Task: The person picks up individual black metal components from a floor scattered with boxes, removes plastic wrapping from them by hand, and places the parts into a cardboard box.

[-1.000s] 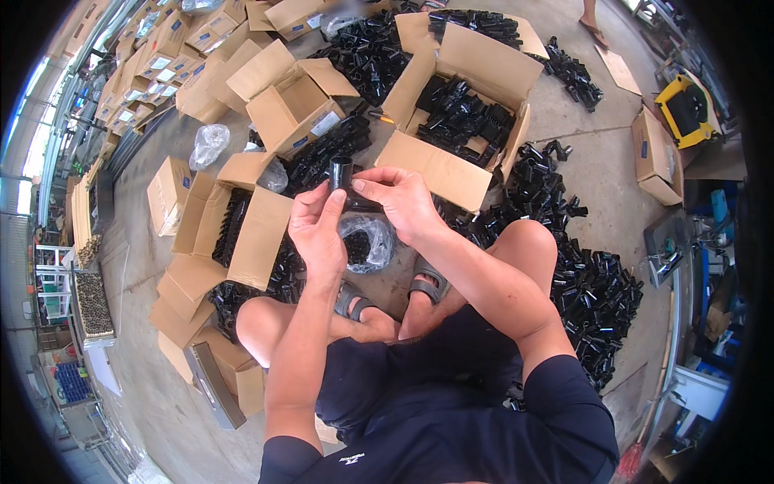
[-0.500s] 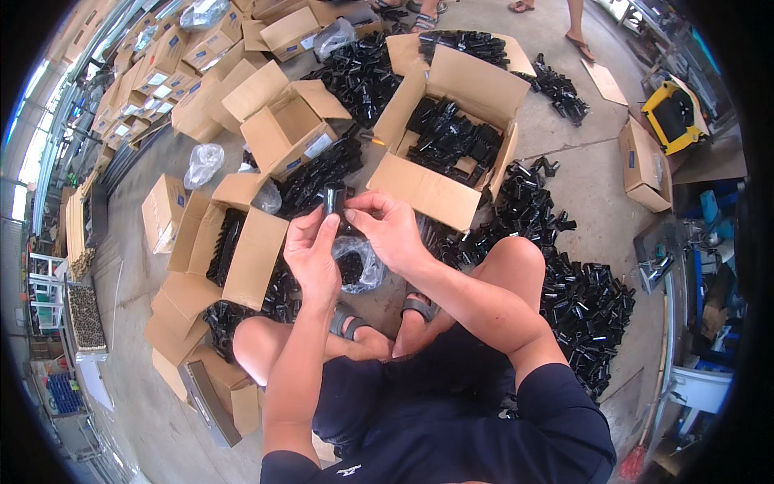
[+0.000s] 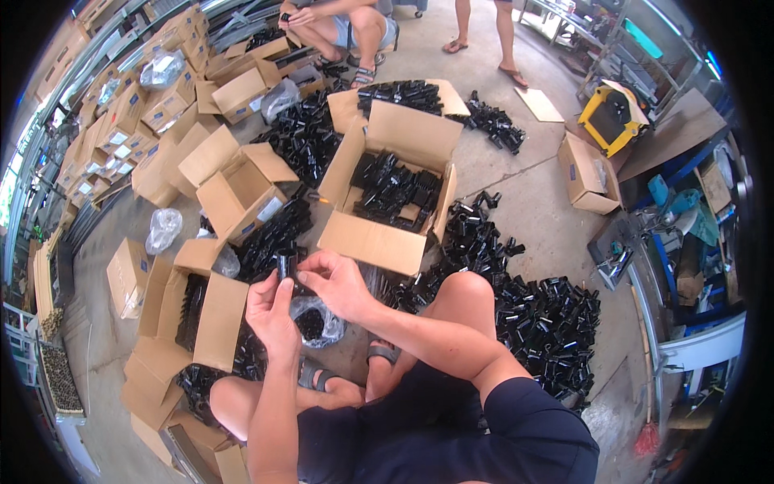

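A short, glossy black tube piece (image 3: 286, 263) stands upright in the fingers of my left hand (image 3: 272, 319), with its open end up. My right hand (image 3: 334, 284) is at the tube's right side, thumb and fingertips pinched together against it or just beside it. Whatever lies in that pinch is too small to make out. Below the hands sits a clear plastic bag (image 3: 329, 324) with black pieces inside. Beyond them, an open cardboard box (image 3: 372, 234) holds many similar black pieces. Another open box (image 3: 219, 310), with black pieces in rows, is left of my left hand.
Loose black pieces (image 3: 548, 323) are heaped beside my right knee, with more heaps around the boxes. An open carton (image 3: 242, 189) stands at the far left, before stacked cartons (image 3: 121, 121). A co-worker (image 3: 355, 32) crouches at the back; another person's legs (image 3: 504, 40) stand nearby.
The view has tilted up, so the scene sits lower and further left, and more of the co-workers shows. Both hands keep almost the same hold around the black tube piece.
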Motion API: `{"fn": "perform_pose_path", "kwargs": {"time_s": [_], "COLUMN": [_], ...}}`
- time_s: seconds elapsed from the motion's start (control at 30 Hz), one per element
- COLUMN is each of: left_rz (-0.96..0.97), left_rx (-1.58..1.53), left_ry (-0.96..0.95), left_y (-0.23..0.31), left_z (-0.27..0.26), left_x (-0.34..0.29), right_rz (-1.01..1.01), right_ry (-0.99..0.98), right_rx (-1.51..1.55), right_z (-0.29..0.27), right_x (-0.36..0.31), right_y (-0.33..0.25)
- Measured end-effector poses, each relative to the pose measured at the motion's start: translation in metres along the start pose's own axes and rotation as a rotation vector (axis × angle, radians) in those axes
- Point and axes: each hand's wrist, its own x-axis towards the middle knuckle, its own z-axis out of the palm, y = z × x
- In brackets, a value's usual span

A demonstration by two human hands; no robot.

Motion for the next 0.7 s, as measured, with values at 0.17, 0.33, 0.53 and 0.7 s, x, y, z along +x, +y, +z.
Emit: {"fn": "perform_pose_path", "kwargs": {"time_s": [0.17, 0.33, 0.53, 0.7], "left_rz": [-0.036, -0.015, -0.02, -0.009], "left_rx": [0.044, 0.02, -0.018, -0.01], "left_ry": [0.019, 0.014, -0.009, -0.004], "left_y": [0.0, 0.011, 0.005, 0.006], "left_z": [-0.001, 0.005, 0.0, -0.002], "left_x": [-0.003, -0.001, 0.0, -0.002], "right_rz": [0.011, 0.045, -0.082, -0.202], "right_ry": [-0.033, -0.05, -0.017, -0.066], "right_rx": [0.075, 0.021, -0.126, -0.169], "right_z": [-0.005, -0.003, -0.004, -0.007], "right_x": [0.0, -0.002, 0.001, -0.002], "right_y": [-0.001, -0.007, 0.004, -0.002]}}
